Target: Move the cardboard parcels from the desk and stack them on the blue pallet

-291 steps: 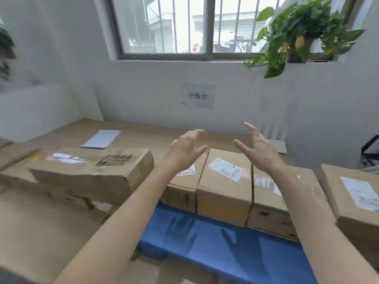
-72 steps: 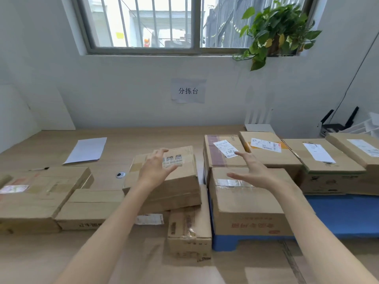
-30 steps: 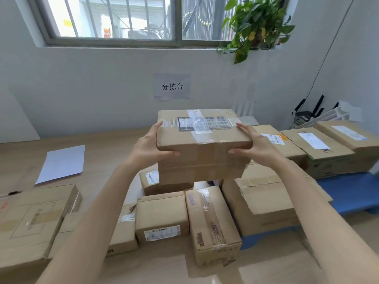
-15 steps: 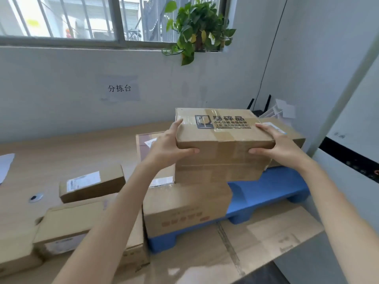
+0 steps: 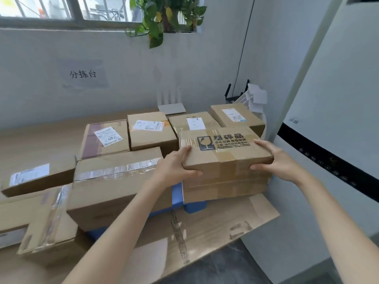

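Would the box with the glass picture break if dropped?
Probably stiff: the fragile-marked parcel shows square edges where the left hand and right hand grip it. Its glass symbol suggests breakable contents. Flat, so unlikely to tip.

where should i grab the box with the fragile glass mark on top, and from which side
By its two short ends, one hand from each side. The fragile-marked box is wide and shallow, top level, so end grips keep it flat. The left hand and right hand hold it so now, thumbs on top, fingers on the near face.

Potted plant (image 5: 164, 15), wall sign (image 5: 83, 74), router (image 5: 171, 108).
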{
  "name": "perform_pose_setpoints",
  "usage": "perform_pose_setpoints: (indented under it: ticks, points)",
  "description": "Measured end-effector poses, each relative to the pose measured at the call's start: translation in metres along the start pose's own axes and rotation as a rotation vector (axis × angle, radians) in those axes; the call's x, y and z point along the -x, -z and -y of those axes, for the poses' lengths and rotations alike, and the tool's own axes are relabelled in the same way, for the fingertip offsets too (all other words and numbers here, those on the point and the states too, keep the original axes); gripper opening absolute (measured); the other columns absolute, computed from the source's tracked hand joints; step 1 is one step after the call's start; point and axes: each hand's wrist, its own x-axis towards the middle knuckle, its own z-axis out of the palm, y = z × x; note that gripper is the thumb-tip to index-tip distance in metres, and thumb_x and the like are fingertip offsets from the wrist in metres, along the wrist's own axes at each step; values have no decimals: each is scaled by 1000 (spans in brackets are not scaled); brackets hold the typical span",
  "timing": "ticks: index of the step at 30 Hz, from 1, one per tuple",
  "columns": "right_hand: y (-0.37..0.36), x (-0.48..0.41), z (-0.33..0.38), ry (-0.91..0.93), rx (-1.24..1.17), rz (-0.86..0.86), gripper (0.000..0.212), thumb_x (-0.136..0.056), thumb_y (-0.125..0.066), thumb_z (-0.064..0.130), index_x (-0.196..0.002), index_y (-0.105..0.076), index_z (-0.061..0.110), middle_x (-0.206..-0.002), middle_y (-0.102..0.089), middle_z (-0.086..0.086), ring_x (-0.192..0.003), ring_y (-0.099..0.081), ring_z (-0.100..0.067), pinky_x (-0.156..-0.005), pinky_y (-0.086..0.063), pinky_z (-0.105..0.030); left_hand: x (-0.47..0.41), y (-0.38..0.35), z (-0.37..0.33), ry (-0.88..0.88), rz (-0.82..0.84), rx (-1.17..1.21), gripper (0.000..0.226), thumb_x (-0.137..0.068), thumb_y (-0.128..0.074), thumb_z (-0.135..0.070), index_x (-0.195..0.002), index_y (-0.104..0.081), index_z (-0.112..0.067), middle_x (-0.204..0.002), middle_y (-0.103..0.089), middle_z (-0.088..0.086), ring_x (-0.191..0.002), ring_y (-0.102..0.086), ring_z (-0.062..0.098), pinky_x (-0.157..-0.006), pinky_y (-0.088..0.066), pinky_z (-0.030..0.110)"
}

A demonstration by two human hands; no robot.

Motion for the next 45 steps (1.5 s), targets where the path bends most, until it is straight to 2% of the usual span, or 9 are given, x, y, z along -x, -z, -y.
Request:
perform_pose_setpoints:
  ticks: [3, 5, 9, 13, 17, 22, 30, 38, 45]
  points:
    - [-13, -11, -19, 10, -5, 40, 88, -66, -84, 41, -140, -36, 48, -143, -44, 4, -125, -43, -20, -100, -40, -35, 1, -14, 6, 22, 16, -74, 94, -68, -71, -65, -145, -25, -37, -116, -56, -2, -97, -53, 20, -88, -46, 41]
    - [-23, -17, -27, 19, -18, 75, 86, -69, -84, 38, -139, -35, 49, -140, -44, 5, -120, -43, -17, -95, -40, -31, 1, -22, 11, 37, 12, -139, 92, -69, -69, -66, -144, -26, -36, -112, -58, -2, -100, -52, 22, -87, -42, 40]
    - [-41, -32, -39, 20, -48, 120, 86, -71, -83, 35, -140, -34, 47, -138, -44, 4, -121, -44, -20, -100, -43, -37, 2, -35, 22, 86, -7, -200, 91, -70, -66, -70, -144, -25, -37, -124, -57, -1, -117, -42, 27, -95, -33, 42]
    - [-56, -47, -45, 44, -77, 169, 86, -67, -84, 39, -134, -33, 55, -138, -44, 5, -125, -43, -23, -103, -42, -44, 7, -46, 31, 94, -68, -320, 91, -72, -59, -74, -146, -26, -34, -133, -53, 1, -125, -35, 26, -100, -28, 40]
    - [-66, -58, -51, 56, -90, 182, 87, -65, -85, 44, -131, -31, 63, -137, -45, 3, -123, -41, -24, -102, -43, -47, 7, -50, 32, 131, -119, -419, 93, -69, -58, -76, -146, -26, -35, -143, -33, 7, -133, -20, 29, -106, -24, 42]
    - [-75, -69, -52, 72, -112, 200, 88, -66, -86, 39, -133, -32, 58, -134, -45, 4, -120, -43, -22, -98, -45, -43, 1, -50, 36, 201, -106, -412, 96, -65, -66, -73, -144, -26, -38, -156, -11, 10, -143, -6, 34, -113, -18, 51]
    - [-90, -82, -53, 96, -125, 209, 90, -68, -87, 27, -138, -33, 44, -130, -47, 4, -115, -46, -21, -90, -46, -33, -3, -41, 42, 248, -6, -388, 98, -69, -74, -59, -148, -18, -41, -160, -5, 9, -144, -13, 33, -111, -23, 52]
    - [-92, -92, -54, 109, -130, 233, 90, -70, -85, 28, -138, -29, 46, -132, -46, 4, -117, -48, -22, -95, -47, -40, -8, -39, 46, 250, -5, -411, 98, -70, -74, -55, -148, -16, -42, -159, -9, 6, -140, -16, 35, -109, -23, 53]
    - [-93, -97, -53, 112, -128, 235, 90, -71, -84, 28, -140, -28, 44, -132, -45, 4, -115, -48, -22, -91, -48, -38, -11, -39, 46, 267, -9, -428, 97, -72, -74, -54, -148, -16, -41, -158, -9, 5, -139, -17, 37, -109, -26, 55]
